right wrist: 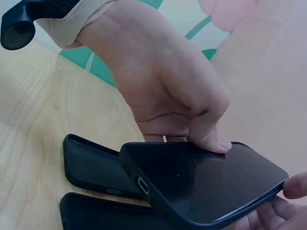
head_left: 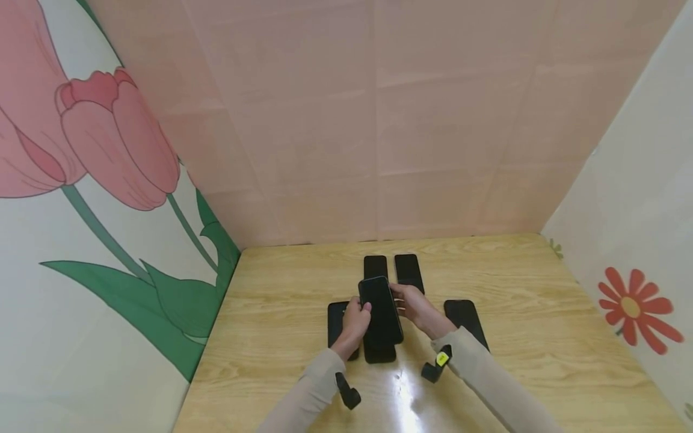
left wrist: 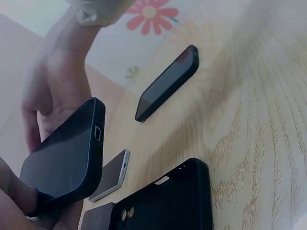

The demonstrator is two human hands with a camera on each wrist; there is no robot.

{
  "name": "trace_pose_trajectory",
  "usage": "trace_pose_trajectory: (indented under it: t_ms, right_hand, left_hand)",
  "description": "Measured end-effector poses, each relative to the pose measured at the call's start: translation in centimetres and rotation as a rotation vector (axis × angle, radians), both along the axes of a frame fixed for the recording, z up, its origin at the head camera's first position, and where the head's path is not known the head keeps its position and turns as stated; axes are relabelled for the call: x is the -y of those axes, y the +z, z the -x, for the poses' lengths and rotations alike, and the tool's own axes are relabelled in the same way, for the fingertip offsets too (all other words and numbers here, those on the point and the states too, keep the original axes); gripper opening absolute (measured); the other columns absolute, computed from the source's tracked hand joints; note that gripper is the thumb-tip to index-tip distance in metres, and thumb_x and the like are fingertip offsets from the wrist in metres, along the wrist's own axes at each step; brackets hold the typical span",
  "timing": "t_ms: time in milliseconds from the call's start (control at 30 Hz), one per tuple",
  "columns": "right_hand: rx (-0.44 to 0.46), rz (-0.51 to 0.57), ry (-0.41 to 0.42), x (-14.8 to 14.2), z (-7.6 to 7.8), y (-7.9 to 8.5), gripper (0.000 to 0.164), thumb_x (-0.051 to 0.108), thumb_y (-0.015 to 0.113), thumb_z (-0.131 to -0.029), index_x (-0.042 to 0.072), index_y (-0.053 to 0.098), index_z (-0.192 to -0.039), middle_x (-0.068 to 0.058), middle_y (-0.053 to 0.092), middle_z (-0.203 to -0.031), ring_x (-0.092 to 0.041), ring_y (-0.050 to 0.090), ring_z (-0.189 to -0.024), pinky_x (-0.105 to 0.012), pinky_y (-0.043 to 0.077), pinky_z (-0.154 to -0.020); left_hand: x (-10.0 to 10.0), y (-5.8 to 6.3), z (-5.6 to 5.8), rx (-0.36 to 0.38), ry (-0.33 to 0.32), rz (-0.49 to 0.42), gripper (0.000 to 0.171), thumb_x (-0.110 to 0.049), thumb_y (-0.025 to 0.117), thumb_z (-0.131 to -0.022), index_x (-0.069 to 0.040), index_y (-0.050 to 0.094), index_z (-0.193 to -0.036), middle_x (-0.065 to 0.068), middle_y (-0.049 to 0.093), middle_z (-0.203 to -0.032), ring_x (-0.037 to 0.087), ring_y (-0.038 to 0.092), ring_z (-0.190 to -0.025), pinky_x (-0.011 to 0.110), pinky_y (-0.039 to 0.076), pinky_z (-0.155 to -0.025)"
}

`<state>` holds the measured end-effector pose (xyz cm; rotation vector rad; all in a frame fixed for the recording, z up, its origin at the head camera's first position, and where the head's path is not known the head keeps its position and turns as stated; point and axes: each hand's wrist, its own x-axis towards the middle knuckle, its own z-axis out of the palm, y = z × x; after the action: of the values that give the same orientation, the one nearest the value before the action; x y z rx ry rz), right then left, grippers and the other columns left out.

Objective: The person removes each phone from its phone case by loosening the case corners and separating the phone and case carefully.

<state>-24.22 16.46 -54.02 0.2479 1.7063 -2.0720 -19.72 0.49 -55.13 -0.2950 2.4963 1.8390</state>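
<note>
A black smartphone [head_left: 381,310] in a dark case is held up over the table, tilted with its screen upward. My left hand [head_left: 354,322] grips its left long edge, thumb on the screen and fingers beneath. My right hand [head_left: 415,305] holds the opposite edge near the upper corner, with its thumb [right wrist: 295,186] at the rim and fingers below. At that corner, the right wrist view shows a thin gap between phone and case rim. Beneath the phone lies an empty black phone case [head_left: 381,355]; another black case [head_left: 335,325] lies by my left hand.
Farther back lie a dark phone [head_left: 375,264] and a second phone [head_left: 408,267], side by side. Another dark phone [head_left: 464,319] lies right of my right hand. The wooden table [head_left: 271,337] meets a pink back wall and printed side walls.
</note>
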Motion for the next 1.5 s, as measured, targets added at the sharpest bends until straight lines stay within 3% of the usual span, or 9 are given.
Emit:
trace_pose_trajectory:
  t_ms: [233, 433, 567, 700, 933, 1100, 1267, 1367, 1500]
  right_hand:
    - [-0.031, -0.085, 0.024, 0.4, -0.5, -0.4, 0.037, 0.026, 0.04, -0.108, -0.002, 0.061, -0.119, -0.008, 0.063, -0.103, -0.022, 0.059, -0.092, -0.036, 0.049, -0.082]
    - [-0.093, -0.087, 0.108, 0.2, -1.0, -0.6, 0.043, 0.025, 0.038, -0.109, -0.009, 0.056, -0.128, -0.01, 0.063, -0.109, -0.024, 0.058, -0.096, -0.038, 0.049, -0.085]
    - [-0.066, -0.119, 0.114, 0.2, -1.3, -0.9, 0.043, 0.023, 0.041, -0.108, -0.011, 0.05, -0.133, -0.014, 0.06, -0.116, -0.025, 0.057, -0.101, -0.039, 0.048, -0.088]
    - [-0.041, -0.168, 0.114, 0.1, -1.6, -1.3, 0.043, 0.024, 0.045, -0.107, -0.009, 0.052, -0.133, -0.017, 0.058, -0.123, -0.028, 0.056, -0.106, -0.043, 0.048, -0.092]
    - [-0.044, -0.164, 0.137, -0.4, -2.2, -2.1, 0.036, 0.02, 0.047, -0.106, -0.009, 0.056, -0.126, -0.015, 0.059, -0.113, -0.025, 0.057, -0.097, -0.043, 0.051, -0.088]
    - [-0.078, -0.189, 0.141, -0.8, -2.4, -2.4, 0.035, 0.012, 0.043, -0.107, -0.011, 0.056, -0.128, -0.019, 0.057, -0.115, -0.026, 0.057, -0.095, -0.044, 0.053, -0.087]
    - [-0.094, -0.224, 0.086, -0.6, -2.4, -2.7, 0.026, 0.004, 0.042, -0.103, -0.009, 0.064, -0.109, -0.014, 0.059, -0.097, -0.025, 0.059, -0.084, -0.045, 0.055, -0.081]
    - [-0.124, -0.268, 0.039, -0.3, -2.5, -3.0, 0.02, -0.003, 0.042, -0.097, -0.006, 0.06, -0.089, -0.01, 0.054, -0.083, -0.023, 0.056, -0.076, -0.044, 0.055, -0.074]
    - [-0.186, -0.326, -0.042, 0.1, -2.5, -3.1, 0.018, -0.006, 0.042, -0.091, -0.005, 0.056, -0.079, -0.007, 0.05, -0.076, -0.02, 0.053, -0.069, -0.039, 0.054, -0.065]
  left_hand:
    - [0.3, -0.3, 0.1, 0.032, -0.002, -0.028, 0.012, -0.009, 0.054, -0.099, 0.001, 0.059, -0.103, 0.008, 0.063, -0.091, 0.021, 0.056, -0.082, 0.036, 0.048, -0.072]
    - [0.6, -0.2, 0.3, 0.03, 0.022, -0.035, 0.017, -0.013, 0.054, -0.1, 0.001, 0.058, -0.108, 0.01, 0.063, -0.091, 0.022, 0.058, -0.08, 0.034, 0.048, -0.065]
    - [0.8, -0.1, 0.6, 0.012, 0.044, -0.019, 0.017, -0.014, 0.053, -0.099, 0.001, 0.058, -0.106, 0.011, 0.063, -0.091, 0.022, 0.058, -0.08, 0.036, 0.048, -0.066]
    - [1.1, -0.1, 0.8, 0.001, 0.065, -0.002, 0.016, -0.015, 0.054, -0.098, 0.001, 0.057, -0.103, 0.011, 0.06, -0.089, 0.023, 0.056, -0.079, 0.037, 0.047, -0.067]
    - [1.4, 0.3, 0.8, 0.011, 0.093, -0.064, 0.018, -0.018, 0.051, -0.102, -0.001, 0.054, -0.106, 0.009, 0.057, -0.085, 0.022, 0.055, -0.069, 0.033, 0.046, -0.059]
    - [1.2, 0.5, 0.8, 0.0, 0.101, -0.072, 0.017, -0.019, 0.052, -0.102, -0.003, 0.054, -0.106, 0.008, 0.061, -0.089, 0.021, 0.058, -0.075, 0.035, 0.047, -0.07]
    - [0.7, 0.6, 0.7, -0.017, 0.091, -0.077, 0.017, -0.02, 0.053, -0.102, -0.003, 0.055, -0.108, 0.009, 0.067, -0.098, 0.021, 0.061, -0.085, 0.038, 0.049, -0.077]
    - [0.3, 0.5, 0.6, -0.036, 0.087, -0.054, 0.016, -0.019, 0.054, -0.102, -0.004, 0.055, -0.107, 0.008, 0.069, -0.097, 0.019, 0.062, -0.082, 0.036, 0.05, -0.072]
    - [-0.1, 0.4, 0.5, -0.064, 0.106, -0.029, 0.013, -0.016, 0.056, -0.1, -0.004, 0.055, -0.105, 0.008, 0.069, -0.094, 0.017, 0.061, -0.076, 0.033, 0.05, -0.067]
